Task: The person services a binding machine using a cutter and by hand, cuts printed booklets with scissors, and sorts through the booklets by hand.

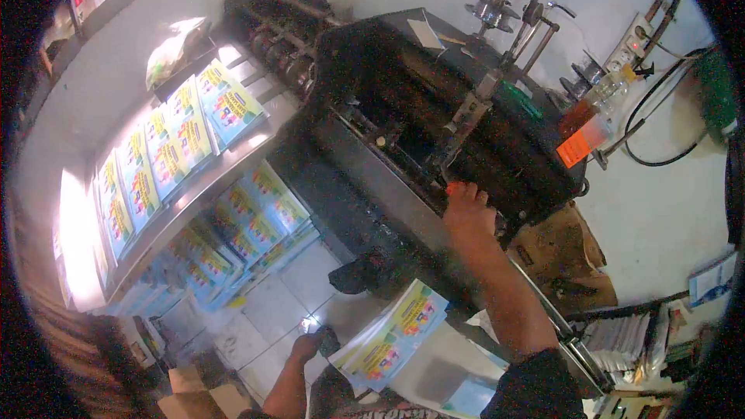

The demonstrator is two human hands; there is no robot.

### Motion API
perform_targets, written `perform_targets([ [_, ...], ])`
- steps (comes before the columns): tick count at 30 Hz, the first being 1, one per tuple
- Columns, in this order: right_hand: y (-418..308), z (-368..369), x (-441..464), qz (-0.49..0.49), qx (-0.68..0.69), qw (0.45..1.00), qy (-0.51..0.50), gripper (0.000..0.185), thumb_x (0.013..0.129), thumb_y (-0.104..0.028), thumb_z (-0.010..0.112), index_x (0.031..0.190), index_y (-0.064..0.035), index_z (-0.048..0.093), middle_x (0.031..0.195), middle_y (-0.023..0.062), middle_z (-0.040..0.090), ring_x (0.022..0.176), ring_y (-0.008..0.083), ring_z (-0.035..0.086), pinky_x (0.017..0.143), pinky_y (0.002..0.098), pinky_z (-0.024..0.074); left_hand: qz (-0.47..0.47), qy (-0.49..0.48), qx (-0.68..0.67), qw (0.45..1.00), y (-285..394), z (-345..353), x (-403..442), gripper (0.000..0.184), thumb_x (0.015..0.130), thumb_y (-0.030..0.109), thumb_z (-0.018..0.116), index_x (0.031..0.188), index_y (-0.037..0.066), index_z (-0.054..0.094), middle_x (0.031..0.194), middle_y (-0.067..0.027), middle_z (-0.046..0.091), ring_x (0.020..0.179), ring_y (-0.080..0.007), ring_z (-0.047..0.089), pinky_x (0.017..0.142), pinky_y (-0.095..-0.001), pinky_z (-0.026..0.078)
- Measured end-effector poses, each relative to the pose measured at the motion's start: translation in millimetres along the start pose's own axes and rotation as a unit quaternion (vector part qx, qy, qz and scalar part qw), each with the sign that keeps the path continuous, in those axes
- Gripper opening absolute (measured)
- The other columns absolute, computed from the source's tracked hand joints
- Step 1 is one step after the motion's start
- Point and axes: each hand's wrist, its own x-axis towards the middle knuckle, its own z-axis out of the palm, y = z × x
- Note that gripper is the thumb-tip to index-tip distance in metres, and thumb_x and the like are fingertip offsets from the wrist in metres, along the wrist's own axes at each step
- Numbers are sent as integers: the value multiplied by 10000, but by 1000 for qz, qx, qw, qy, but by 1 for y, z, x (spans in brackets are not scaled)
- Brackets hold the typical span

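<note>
My right hand [469,211] is closed at the front of a dark stitching machine [403,81], with a small orange-red piece [452,187] showing at its fingertips. Whether that piece is a knob or a lever end I cannot tell. Low in the view, my left hand [312,344] is closed by a dark object and a bright glint; what it grips is not clear. Between my arms lies a fanned stack of yellow and blue printed booklets [396,334] on a pale surface.
A metal shelf [182,206] at the left carries rows of the same booklets, with more piles [256,217] below. Wire spools [493,12] stand atop the machine. A bottle [609,97] and orange label [575,147] are at right. Cardboard boxes [198,396] sit on the tiled floor.
</note>
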Motion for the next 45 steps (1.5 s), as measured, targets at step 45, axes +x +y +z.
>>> perform_targets([
  [45, 53, 167, -273, 371, 558, 713, -207, 304, 904, -202, 526, 1173, -78, 455, 941, 22, 541, 729, 85, 488, 676, 257, 440, 681, -276, -524, 431, 260, -334, -144, 246, 874, 268, 545, 924, 38, 613, 798, -98, 610, 684, -229, 570, 602, -346, 460],
])
